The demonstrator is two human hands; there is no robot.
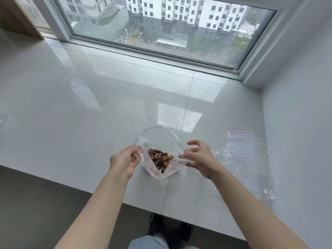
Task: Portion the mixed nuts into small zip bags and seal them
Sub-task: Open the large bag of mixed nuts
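A large clear zip bag [154, 137] stands open on the white sill, with mixed nuts [160, 158] heaped in its bottom. My left hand [124, 159] pinches the bag's left rim between thumb and fingers. My right hand [197, 156] pinches the right rim, its other fingers spread. A clear round container [212, 152] sits mostly hidden behind my right hand. Several small empty zip bags [246, 150] with red seal lines lie flat to the right.
The glossy white sill [89, 114] stretches far to the left and back to a window [161, 24]. A white wall [296, 123] closes off the right side. The sill's front edge runs just below my wrists.
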